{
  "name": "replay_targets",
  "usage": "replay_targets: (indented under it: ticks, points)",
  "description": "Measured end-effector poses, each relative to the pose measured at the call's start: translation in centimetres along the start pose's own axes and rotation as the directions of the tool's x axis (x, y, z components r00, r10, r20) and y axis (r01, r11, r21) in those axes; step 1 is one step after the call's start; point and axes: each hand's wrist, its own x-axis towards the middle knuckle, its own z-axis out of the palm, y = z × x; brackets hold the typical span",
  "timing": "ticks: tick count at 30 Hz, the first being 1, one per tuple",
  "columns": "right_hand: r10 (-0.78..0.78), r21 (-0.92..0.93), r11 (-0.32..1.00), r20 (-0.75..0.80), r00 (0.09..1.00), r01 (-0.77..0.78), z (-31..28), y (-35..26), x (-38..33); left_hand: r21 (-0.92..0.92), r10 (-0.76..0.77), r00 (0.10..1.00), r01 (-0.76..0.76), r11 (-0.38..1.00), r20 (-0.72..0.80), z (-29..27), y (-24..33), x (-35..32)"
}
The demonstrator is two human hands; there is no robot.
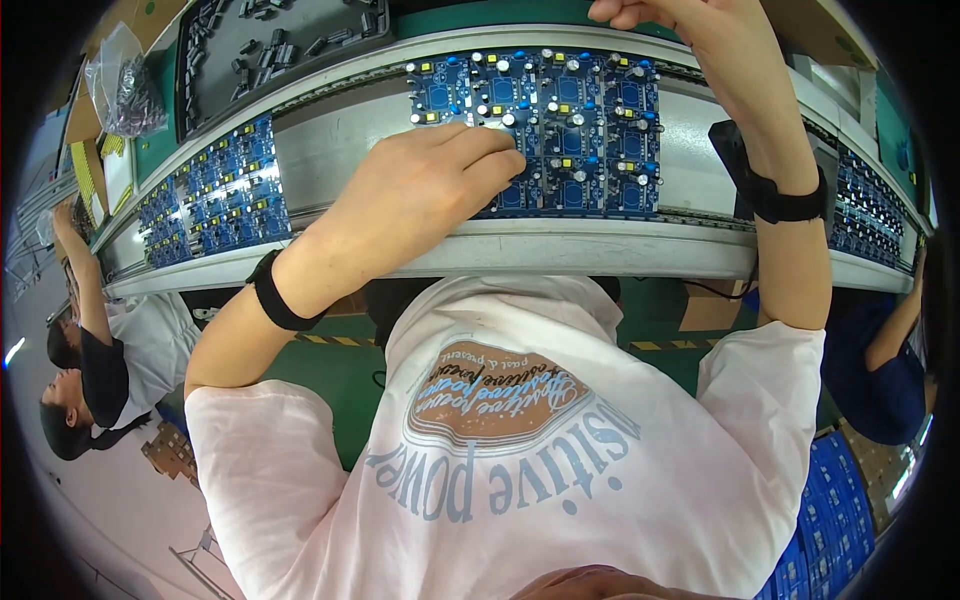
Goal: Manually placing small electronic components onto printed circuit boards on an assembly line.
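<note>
My left hand point(440, 180) lies over the left part of a blue circuit board panel point(600, 140). Its fingers are bent and drawn together at the board's surface, and whatever they pinch is hidden under them. White-topped round capacitors, yellow blocks and blue disc parts stand in repeating groups on the panel. Beyond the panel's far right edge, my right hand point(665, 15) reaches up to the top of the picture, which cuts it off. Its visible fingers curl in, and I cannot make out anything held in them. Black bands circle both wrists.
The panel sits on a metal conveyor rail point(560, 245). Another blue panel point(215, 195) is to the left, and more boards point(870, 205) lie right. A black tray point(290, 45) of dark cylindrical parts and a clear plastic bag point(128, 85) stand far left. Co-workers point(120, 370) flank me.
</note>
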Motion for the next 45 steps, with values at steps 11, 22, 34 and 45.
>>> replay_targets:
  ticks: [11, 22, 34, 45]
  points:
    - [0.25, -0.293, 0.897, -0.283, 0.926, -0.331, 1.2, -1.7, -0.4, 0.081, 0.06, 0.998, -0.061, 0.995, 0.023, -0.1, 0.9, 0.3]
    - [0.138, -0.362, 0.902, -0.271, 0.953, -0.234, 1.3, -2.1, -0.2, -0.006, 0.038, 0.999, -0.038, 0.999, -0.029, -0.2, 0.1, 0.9]
    - [-0.134, -0.585, 0.811, -0.163, 0.977, 0.013, 1.5, -0.9, 0.0, 0.077, 0.026, 0.997, -0.031, 0.997, 0.068, -0.8, 0.8, 1.2]
    - [-0.218, -0.632, 0.772, -0.164, 0.962, 0.067, 2.0, -0.3, 0.4, 0.061, -0.02, 0.994, 0.014, 0.998, 0.103, -1.0, 0.7, 0.9]
